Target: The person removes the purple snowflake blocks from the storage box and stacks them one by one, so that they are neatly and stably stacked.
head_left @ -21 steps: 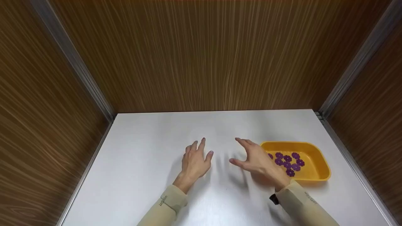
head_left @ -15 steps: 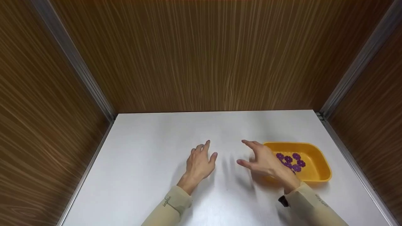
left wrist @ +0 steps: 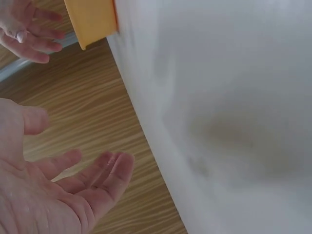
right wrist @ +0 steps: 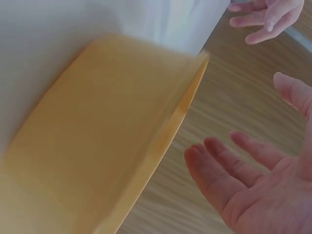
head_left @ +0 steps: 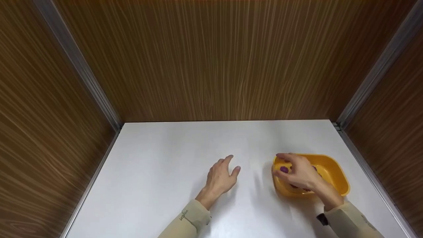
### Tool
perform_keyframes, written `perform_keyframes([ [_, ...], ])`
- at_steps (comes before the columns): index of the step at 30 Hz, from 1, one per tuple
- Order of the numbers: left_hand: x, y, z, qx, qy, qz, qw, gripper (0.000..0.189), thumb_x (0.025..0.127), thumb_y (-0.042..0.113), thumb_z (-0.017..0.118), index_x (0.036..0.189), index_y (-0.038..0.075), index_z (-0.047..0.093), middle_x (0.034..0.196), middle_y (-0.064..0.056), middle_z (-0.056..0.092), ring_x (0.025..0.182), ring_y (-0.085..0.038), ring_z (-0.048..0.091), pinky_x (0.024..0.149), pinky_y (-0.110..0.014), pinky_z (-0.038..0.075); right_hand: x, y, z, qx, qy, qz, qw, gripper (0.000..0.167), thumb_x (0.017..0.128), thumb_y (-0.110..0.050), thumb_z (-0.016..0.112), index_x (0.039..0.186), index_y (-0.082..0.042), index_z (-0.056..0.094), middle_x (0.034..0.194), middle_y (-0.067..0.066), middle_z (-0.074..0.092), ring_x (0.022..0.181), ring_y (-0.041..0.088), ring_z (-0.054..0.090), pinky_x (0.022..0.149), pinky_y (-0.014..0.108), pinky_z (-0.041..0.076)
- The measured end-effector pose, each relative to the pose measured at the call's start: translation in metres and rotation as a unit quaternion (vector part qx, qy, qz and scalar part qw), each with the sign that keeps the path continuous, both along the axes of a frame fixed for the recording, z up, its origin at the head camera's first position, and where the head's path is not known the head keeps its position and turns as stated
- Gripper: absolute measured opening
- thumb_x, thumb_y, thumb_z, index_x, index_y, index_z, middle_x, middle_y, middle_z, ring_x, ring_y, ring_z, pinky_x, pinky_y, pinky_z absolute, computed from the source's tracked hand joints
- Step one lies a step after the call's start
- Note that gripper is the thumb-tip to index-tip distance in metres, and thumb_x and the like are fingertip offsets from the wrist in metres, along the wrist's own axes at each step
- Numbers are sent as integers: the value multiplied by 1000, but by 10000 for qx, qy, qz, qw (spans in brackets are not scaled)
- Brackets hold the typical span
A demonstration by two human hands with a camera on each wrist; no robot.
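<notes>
Over the yellow tray on the right side of the table, my right hand hovers with thumb and fingers spread apart and nothing between them. Several purple flower-shaped pieces lie in that tray, partly hidden under the hand. The right wrist view shows the tray's outer wall beside the relaxed fingers. My left hand is held above the middle of the white table, fingers loosely extended, holding nothing. Its palm also appears bare in the left wrist view, with fingers slightly bent.
A white tabletop spreads beneath both hands. Wood-grain panels stand at the back and both sides, joined by grey metal corner rails. The tray sits near the table's right edge.
My right hand has moved right, from the tray's left side to over it, covering many of the purple pieces. The left hand has shifted right and slightly nearer. The tray stays put.
</notes>
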State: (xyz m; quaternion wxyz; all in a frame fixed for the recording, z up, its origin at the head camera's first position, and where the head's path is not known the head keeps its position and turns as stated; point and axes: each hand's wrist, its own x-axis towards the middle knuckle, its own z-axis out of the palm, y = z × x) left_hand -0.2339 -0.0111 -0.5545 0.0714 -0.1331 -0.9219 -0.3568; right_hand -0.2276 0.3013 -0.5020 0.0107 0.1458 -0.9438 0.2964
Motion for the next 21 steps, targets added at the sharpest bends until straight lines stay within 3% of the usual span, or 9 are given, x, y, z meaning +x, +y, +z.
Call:
perform_keyframes([
  [3,2,3,-5,115,-29,-119,9999,54,111,37,66,154,5,64,139,-21,76,125,-41,76,106,-55,64,3,12,-2,69,184,2,9998,63,97,-39,87,145,-1,71,144,25,75,129,48,73,110,68,60],
  [8,3,11,-10,349,-184,-324,9987,53,111,38,65,153,5,64,136,-21,78,123,-39,77,104,-53,65,8,35,-2,190,21,-227,9996,67,97,-39,87,147,2,69,145,30,72,127,52,72,106,69,62],
  [14,2,30,-7,598,-267,-354,9972,51,110,37,67,151,7,67,133,-20,79,123,-37,76,107,-51,63,13,69,0,570,50,-454,9973,66,97,-40,86,145,2,70,140,31,74,123,54,72,106,76,56],
  [21,2,55,2,616,-521,-448,9957,52,110,40,68,153,12,66,135,-16,79,125,-31,75,108,-43,63,15,111,0,817,-326,-798,9929,73,101,-45,81,151,5,63,144,38,68,127,60,66,104,80,54],
])
